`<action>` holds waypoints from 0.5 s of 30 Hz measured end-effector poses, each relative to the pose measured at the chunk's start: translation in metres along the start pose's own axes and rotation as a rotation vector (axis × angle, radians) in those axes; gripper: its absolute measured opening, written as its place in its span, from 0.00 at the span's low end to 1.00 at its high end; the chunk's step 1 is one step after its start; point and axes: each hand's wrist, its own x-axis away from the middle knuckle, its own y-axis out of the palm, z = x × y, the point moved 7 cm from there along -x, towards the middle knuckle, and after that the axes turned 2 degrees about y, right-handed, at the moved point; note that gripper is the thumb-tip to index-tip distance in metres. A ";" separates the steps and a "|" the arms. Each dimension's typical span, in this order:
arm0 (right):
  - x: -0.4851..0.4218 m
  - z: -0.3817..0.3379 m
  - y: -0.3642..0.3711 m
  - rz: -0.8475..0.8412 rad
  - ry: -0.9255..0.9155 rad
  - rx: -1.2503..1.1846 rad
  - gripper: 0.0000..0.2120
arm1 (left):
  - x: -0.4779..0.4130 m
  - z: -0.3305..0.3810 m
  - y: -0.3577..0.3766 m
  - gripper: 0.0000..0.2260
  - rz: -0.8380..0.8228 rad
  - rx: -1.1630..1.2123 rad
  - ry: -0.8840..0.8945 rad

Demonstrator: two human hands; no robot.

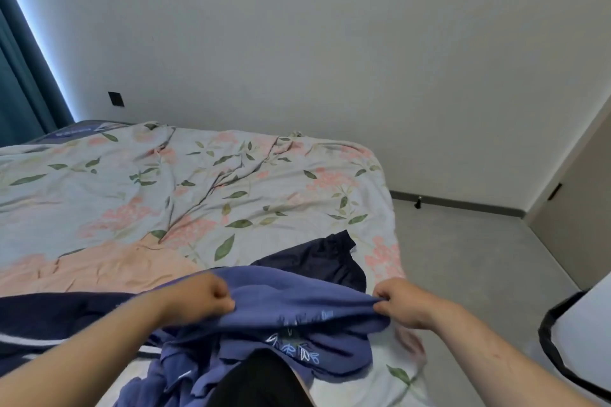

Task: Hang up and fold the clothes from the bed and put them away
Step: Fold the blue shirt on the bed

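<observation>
I am early in the job: my left hand (205, 299) and right hand (401, 302) pinch the blue garment (297, 304) above the bed (198, 182), unfolded, with dark clothes (317, 261) still lying there.

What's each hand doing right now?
Left hand: closed, pinching the blue garment.
Right hand: closed, pinching the same blue garment.

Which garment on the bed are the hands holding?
The lighter blue embroidered garment; left hand and right hand pinch its edge. The plain navy garment and the white-striped navy garment lie unheld.
</observation>
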 end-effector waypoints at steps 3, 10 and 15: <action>-0.001 0.014 0.033 -0.080 0.021 0.033 0.09 | 0.007 -0.035 0.051 0.11 -0.148 0.021 -0.140; 0.001 0.036 0.045 0.053 0.058 -0.016 0.09 | 0.004 -0.062 0.047 0.12 0.156 -0.211 -0.223; 0.003 0.041 0.023 0.330 0.026 -0.142 0.09 | -0.002 -0.060 0.046 0.47 0.231 -0.285 -0.214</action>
